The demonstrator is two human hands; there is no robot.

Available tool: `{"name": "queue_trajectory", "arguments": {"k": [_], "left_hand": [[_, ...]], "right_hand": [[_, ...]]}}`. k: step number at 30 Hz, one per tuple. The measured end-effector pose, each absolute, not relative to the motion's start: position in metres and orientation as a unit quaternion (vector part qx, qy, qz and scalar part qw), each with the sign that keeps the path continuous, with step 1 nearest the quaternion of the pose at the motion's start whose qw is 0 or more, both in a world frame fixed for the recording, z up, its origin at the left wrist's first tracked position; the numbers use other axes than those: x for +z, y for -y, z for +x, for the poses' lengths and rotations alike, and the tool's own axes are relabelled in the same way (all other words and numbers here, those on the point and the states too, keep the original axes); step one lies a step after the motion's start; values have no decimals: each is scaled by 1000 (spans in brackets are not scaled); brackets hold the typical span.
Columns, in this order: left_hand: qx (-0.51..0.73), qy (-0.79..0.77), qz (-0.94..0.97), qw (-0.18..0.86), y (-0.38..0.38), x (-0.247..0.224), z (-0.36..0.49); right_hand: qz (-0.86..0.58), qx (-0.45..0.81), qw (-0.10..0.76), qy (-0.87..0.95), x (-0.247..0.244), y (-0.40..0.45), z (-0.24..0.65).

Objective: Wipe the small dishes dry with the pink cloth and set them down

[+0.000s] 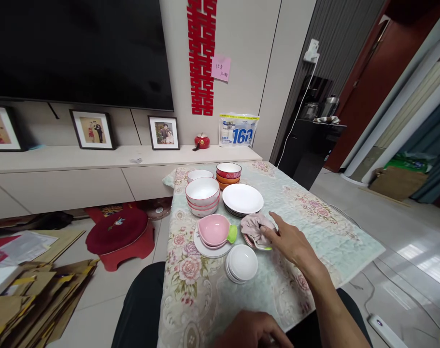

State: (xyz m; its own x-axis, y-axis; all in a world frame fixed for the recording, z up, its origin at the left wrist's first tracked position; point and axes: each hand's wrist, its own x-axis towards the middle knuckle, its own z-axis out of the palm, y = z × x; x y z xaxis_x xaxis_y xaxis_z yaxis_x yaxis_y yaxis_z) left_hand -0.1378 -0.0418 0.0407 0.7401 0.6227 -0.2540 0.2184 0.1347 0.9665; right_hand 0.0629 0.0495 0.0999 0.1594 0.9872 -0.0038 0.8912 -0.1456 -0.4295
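My right hand (290, 241) reaches over the table with fingers spread, its thumb and fingertips at a crumpled pinkish cloth (256, 227). The cloth lies on a small plate with a coloured rim (266, 248). Near the bottom edge is my left hand (254, 331), fingers bent and partly cut off; what it holds, if anything, is hidden. Between the hands and to the left stand stacked small white dishes (243, 262). Pink bowls with a green handle (214, 229) rest on a white plate (205, 250). Behind them are stacked white plates (243, 198) and red-rimmed bowls (202, 192).
A flowered cloth covers the table (191, 290). Red and orange bowls (229, 170) stand at its back, beside another white bowl (200, 174). A red stool (120, 237) is left of the table. Behind runs a white cabinet (150, 157) with picture frames.
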Motion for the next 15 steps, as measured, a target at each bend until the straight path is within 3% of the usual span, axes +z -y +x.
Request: {"name": "queue_trajectory", "arguments": {"k": [3, 8, 15], "left_hand": [[172, -267, 631, 708, 33, 48, -133], [202, -288, 593, 724, 25, 54, -117], [244, -326, 567, 716, 18, 44, -98]], "right_hand": [[-722, 212, 167, 637, 91, -57, 62], [-666, 307, 306, 607, 65, -57, 63], [-618, 426, 410, 518, 59, -47, 66]]}}
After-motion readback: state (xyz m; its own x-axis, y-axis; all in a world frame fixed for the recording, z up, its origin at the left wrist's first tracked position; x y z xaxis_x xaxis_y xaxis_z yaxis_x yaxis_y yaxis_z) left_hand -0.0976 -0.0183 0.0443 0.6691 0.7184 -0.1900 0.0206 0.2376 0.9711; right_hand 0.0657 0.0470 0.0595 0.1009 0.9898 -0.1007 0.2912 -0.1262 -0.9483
